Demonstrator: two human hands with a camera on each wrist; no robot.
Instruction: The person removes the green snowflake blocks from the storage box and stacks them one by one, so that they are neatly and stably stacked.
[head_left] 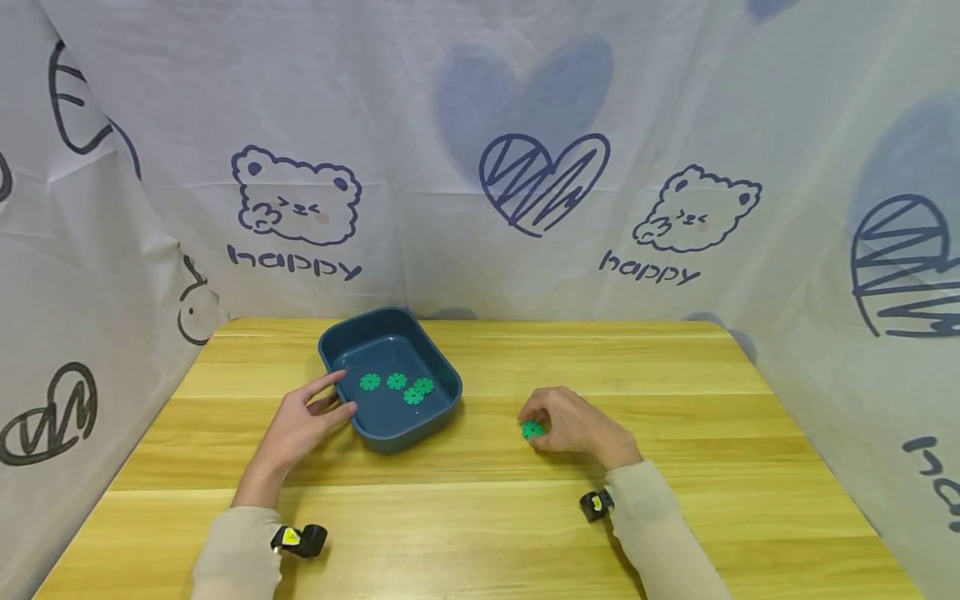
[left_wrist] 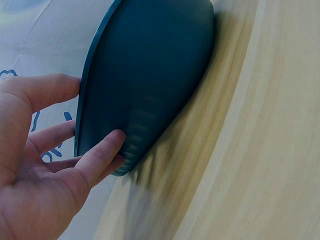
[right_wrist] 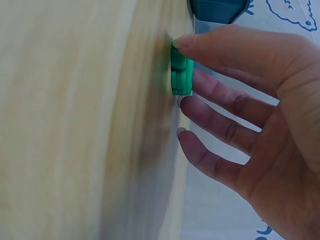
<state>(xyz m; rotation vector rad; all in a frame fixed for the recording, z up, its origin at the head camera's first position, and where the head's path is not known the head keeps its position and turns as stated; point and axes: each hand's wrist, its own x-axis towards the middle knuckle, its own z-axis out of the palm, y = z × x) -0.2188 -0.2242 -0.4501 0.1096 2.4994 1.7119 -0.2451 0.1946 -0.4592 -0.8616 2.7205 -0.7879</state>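
My left hand (head_left: 300,422) touches the near-left side of a dark blue plastic bin (head_left: 416,435) with its thumb and fingers extended. In the left wrist view, fingertips rest against the bin's outer wall (left_wrist: 150,60) and rim. Several green notched interlocking discs (head_left: 370,382) lie on the bin's floor, two of them overlapping. Right of the bin, my right hand (head_left: 573,423) pinches a green notched disc (head_left: 533,430) between thumb and forefinger, low over the table. Seen edge-on in the right wrist view, the green piece (right_wrist: 181,75) shows layered edges, like stacked discs; the other fingers hang loosely curled.
The wooden table (head_left: 465,533) carries the bin towards its back left. A white cloth (head_left: 420,100) printed with bears and hearts hangs behind the table and along both sides. Each wrist wears a small black camera (head_left: 300,540).
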